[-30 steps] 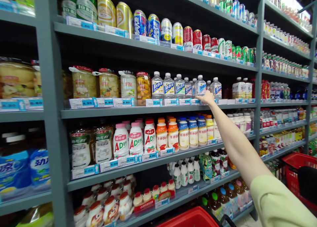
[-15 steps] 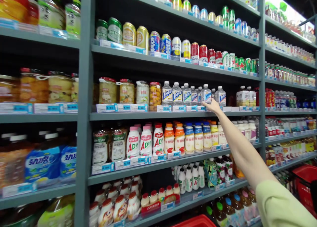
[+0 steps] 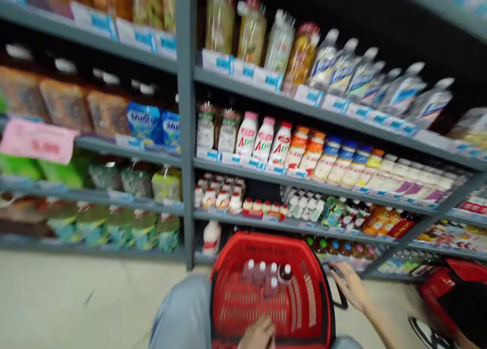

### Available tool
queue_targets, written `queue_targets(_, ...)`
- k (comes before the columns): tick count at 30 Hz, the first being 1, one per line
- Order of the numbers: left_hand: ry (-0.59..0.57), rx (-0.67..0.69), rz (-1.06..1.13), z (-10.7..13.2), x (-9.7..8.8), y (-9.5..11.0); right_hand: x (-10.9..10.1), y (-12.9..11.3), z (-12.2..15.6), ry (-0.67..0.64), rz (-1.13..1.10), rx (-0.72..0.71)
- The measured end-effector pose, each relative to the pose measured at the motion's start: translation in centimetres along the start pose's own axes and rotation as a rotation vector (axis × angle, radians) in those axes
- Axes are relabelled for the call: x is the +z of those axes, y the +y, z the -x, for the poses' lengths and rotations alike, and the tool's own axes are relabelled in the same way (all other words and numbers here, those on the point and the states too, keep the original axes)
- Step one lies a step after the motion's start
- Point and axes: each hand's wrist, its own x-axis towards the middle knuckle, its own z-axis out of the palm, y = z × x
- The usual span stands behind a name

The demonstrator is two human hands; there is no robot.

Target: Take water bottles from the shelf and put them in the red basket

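Observation:
A red shopping basket [image 3: 266, 240] stands low in front of me, between my knees. Several small clear bottles [image 3: 262, 273] with white caps lie in its far part, beside one dark bottle [image 3: 284, 273]. My left hand [image 3: 259, 334] is over the basket's near side, its fingers curled and blurred; what they hold, if anything, cannot be made out. On the right of the basket, my right hand [image 3: 352, 284] reaches with stretched fingers to the black handle [image 3: 340, 303], at or against it. Clear water bottles [image 3: 405, 88] stand on the shelf above.
Grey shelves [image 3: 304, 98] carry jars, white milk-drink bottles [image 3: 264, 138] and juices. A white bottle [image 3: 211, 237] stands on the lowest shelf behind the basket. Another red basket [image 3: 437, 285] and a person's dark hair [image 3: 470, 306] are at the right. Pale floor [image 3: 95, 298] spreads at the left.
The view has tilted down to the basket and floor. My right hand has left the clear water bottle on the shelf and dropped to the basket's handle. My left hand has come into view.

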Motion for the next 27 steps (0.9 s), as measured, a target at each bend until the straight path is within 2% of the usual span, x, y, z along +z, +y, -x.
queue_targets(2, 0.014, -0.06, 0.02, 1.0, 1.2, 0.5, 4.6, 1.4, 4.7, -0.099, -0.136, 0.139)
queue_targets(3, 0.016, -0.034, -0.058, 1.2, 1.5, 0.7, 6.2, 2.0, 6.3, -0.138, -0.182, 0.18)
queue_targets(5, 0.025, 0.017, -0.151, 1.3, 1.7, 1.0, 8.5, 3.0, 8.1, -0.195, -0.229, 0.25)
queue_targets(7, 0.043, 0.04, -0.191, 1.1, 1.6, 1.3, 9.5, 4.0, 8.6, -0.183, -0.243, 0.31)
queue_targets(10, 0.054, 0.018, -0.138, 0.9, 1.3, 1.7, 9.6, 5.1, 8.3, -0.155, -0.277, 0.344)
queue_targets(14, -0.026, -0.072, 0.005, -0.1, 0.7, 1.4, 9.4, 5.5, 8.4, -0.138, -0.308, 0.367)
queue_targets(18, -0.2, -0.111, 0.091, -2.4, -0.1, -0.2, 9.4, 5.4, 8.6, -0.13, -0.326, 0.362)
queue_targets(20, -0.323, -0.104, 0.14, -4.1, -0.4, -1.0, 9.4, 5.4, 8.6, -0.123, -0.338, 0.368)
queue_targets(22, -0.397, -0.091, 0.16, -6.3, -0.6, -1.7, 9.4, 5.5, 8.6, -0.115, -0.346, 0.38)
queue_targets(24, -0.364, -0.083, 0.133, -8.8, -0.7, -1.9, 9.3, 5.6, 8.5, -0.109, -0.351, 0.392)
queue_targets(27, -0.204, -0.068, 0.044, -12.8, -0.4, -1.8, 9.4, 5.8, 8.4, -0.095, -0.358, 0.406)
